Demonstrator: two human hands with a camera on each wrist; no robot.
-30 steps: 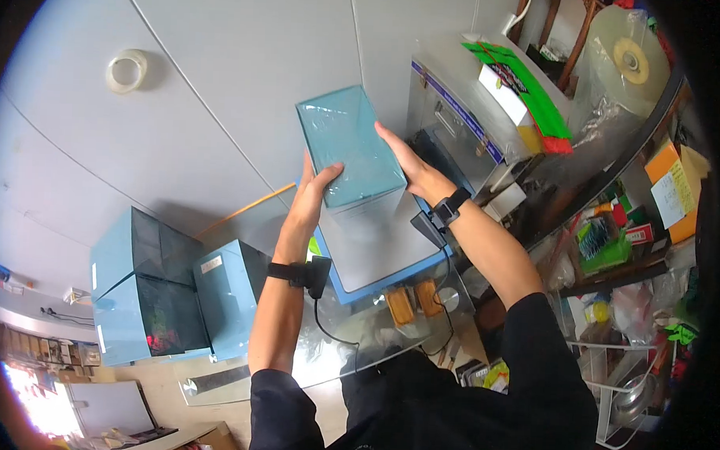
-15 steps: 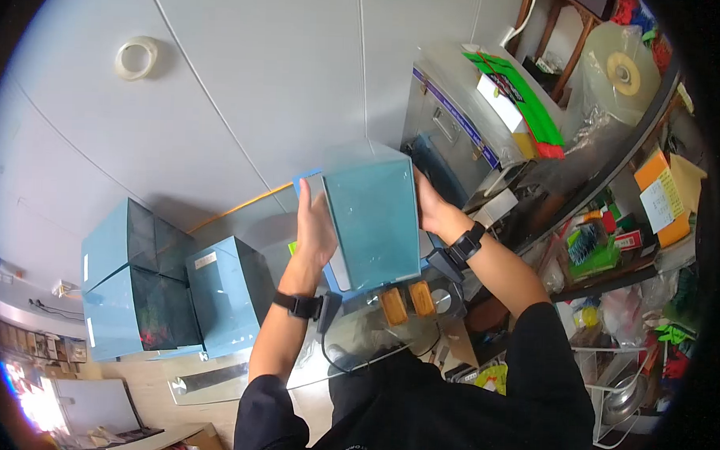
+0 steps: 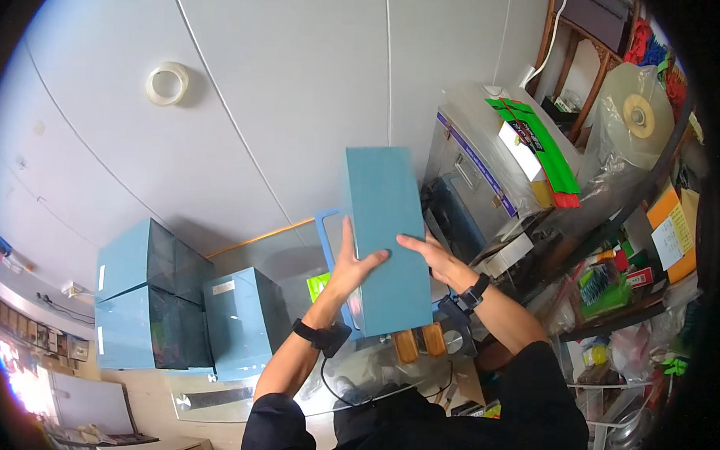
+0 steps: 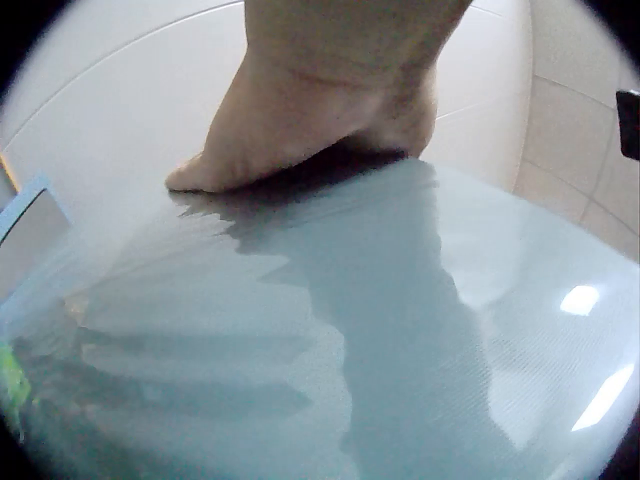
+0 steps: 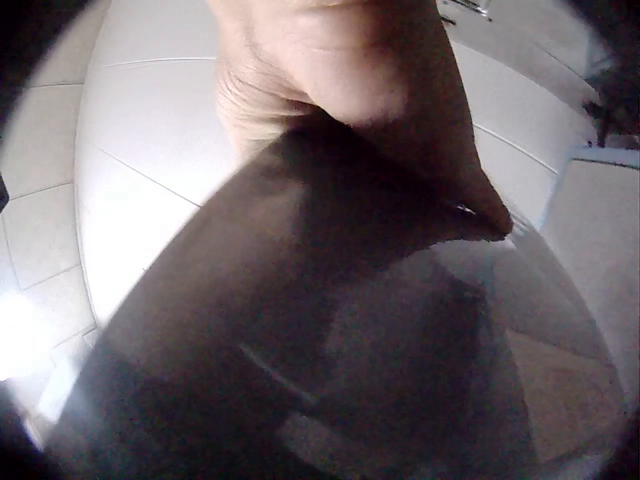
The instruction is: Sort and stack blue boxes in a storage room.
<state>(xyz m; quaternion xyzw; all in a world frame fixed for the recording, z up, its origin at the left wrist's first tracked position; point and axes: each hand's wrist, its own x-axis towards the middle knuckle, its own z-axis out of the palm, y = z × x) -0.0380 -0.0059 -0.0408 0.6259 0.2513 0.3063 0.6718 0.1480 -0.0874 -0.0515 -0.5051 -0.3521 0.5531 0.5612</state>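
Observation:
A blue-teal box (image 3: 388, 202) is held upright between both hands in the head view, its plain narrow face toward the camera. The left hand (image 3: 354, 266) grips its left edge, thumb lying across the face. From the other side the right hand (image 3: 434, 255) grips it, its thumb also on the face and its fingers mostly hidden. The left wrist view shows the left hand (image 4: 320, 110) against a glossy pale blue surface (image 4: 400, 330). In the right wrist view the right hand (image 5: 350, 80) lies against a dark, shiny side (image 5: 330, 300).
Stacked blue boxes (image 3: 125, 320) and another blue box (image 3: 241, 324) stand at left. Behind the held box is a blue-edged board (image 3: 325, 238). A metal case (image 3: 465, 169) stands at right, near cluttered shelves. Two small wooden trays (image 3: 406, 347) lie on the glass table (image 3: 239, 399).
The box has been turned in the hands, so a narrow plain face shows instead of the wide one. Both thumbs now lie on that face. The head view has shifted slightly.

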